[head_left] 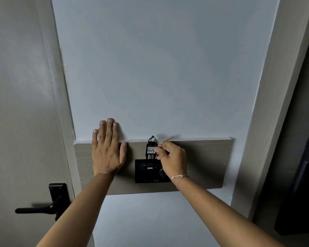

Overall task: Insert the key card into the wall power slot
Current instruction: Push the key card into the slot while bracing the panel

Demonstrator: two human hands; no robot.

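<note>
A black key card tag (pixel 150 152) with a white label stands upright, its lower end in the top of the black wall power slot unit (pixel 149 172). A silver key (pixel 165 139) hangs from the ring at the tag's top. My right hand (pixel 171 158) pinches the tag's right edge with thumb and fingers. My left hand (pixel 107 148) lies flat with fingers spread against the wooden wall panel (pixel 203 163), to the left of the slot unit, holding nothing.
A door with a black lever handle (pixel 41 209) is at the left. White wall (pixel 159 68) rises above the panel. A grey door frame (pixel 268 104) and a dark curtain (pixel 303 175) stand at the right.
</note>
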